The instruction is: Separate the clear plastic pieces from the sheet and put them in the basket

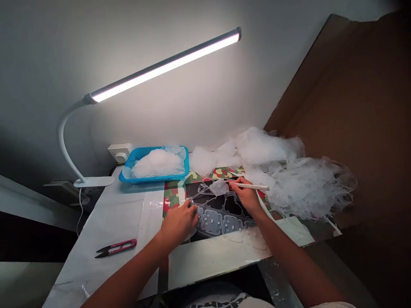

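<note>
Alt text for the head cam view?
The left hand rests on a clear moulded sheet lying on a black and camouflage mat, while the right hand holds a white stick. Nearby are a blue basket of clear scraps, a heap of clear trimmings, and red-handled thread snips on a white table, beneath a clamp-on lamp.

our bare left forearm (128, 273) and bare right forearm (289, 267) reach up from the bottom of the view, angling toward each other. our left hand (178, 222) lies palm down, knuckles up, its fingers (192, 209) curled downward. our right hand (245, 196) sits farther forward and to the right, wrist slightly bent, its fingers (234, 182) closed in a narrow pinch.
</note>
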Available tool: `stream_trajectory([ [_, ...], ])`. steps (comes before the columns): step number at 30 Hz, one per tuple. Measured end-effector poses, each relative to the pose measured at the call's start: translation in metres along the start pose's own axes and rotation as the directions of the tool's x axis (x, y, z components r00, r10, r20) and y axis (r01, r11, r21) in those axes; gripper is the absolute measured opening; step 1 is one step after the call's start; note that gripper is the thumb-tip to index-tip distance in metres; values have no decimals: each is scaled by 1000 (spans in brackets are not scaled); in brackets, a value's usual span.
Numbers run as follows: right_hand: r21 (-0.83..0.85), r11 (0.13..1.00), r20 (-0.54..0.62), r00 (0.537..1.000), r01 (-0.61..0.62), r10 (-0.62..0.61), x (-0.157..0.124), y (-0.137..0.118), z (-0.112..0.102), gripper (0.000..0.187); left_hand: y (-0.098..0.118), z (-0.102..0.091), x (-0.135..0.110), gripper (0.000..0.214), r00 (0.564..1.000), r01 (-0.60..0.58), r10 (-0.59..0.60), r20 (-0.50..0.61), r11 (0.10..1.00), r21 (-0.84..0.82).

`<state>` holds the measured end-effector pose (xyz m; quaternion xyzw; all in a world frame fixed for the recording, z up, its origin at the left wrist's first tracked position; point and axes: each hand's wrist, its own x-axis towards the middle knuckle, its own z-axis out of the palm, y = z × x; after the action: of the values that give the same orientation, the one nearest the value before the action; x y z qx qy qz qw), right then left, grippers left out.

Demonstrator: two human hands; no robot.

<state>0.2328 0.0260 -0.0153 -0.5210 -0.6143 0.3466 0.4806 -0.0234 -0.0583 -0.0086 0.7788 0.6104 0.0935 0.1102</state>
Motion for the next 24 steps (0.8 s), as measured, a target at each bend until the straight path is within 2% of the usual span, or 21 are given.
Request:
stream_trajectory([
  [2, 64, 998, 46, 999, -12, 9, -7, -7, 4, 29, 1, -9, 15, 28, 999, 13, -16, -29, 995, -99],
  [4, 111, 994, 87, 996, -20, 10, -14, -16, 9, 29, 4, -14, 30, 24, 997, 9, -32, -64, 943, -333],
  [5, 134, 991, 109, 994, -24, 9, -16, -21, 10, 29, 5, -15, 35, 21, 998, 2, -33, -56, 879, -477],
  [7, 179, 983, 156, 988, -35, 7, -20, -29, 12, 30, 9, -16, 42, 20, 999, 37, -27, 25, 693, -720],
  [9, 215, 975, 201, 980, -53, 9, -23, -35, 13, 30, 13, -15, 42, 24, 992, 117, -29, 120, 527, -842],
  [11, 246, 966, 234, 972, -76, 17, -26, -37, 13, 31, 16, -16, 38, 25, 980, 194, -48, 192, 418, -887],
  [14, 290, 951, 256, 966, -104, 28, -29, -35, 14, 30, 19, -17, 31, 23, 959, 282, -64, 277, 318, -905],
  [17, 273, 955, 285, 958, -112, 31, -32, -35, 16, 29, 18, -18, 27, 24, 954, 301, -72, 292, 254, -919],
  [20, 222, 970, 341, 940, -103, 22, -37, -39, 16, 26, 14, -15, 26, 37, 952, 307, -64, 300, 190, -933],
  [24, 218, 971, 404, 915, -103, 6, -43, -43, 17, 23, 7, -6, 27, 50, 952, 306, -49, 302, 175, -936],
])
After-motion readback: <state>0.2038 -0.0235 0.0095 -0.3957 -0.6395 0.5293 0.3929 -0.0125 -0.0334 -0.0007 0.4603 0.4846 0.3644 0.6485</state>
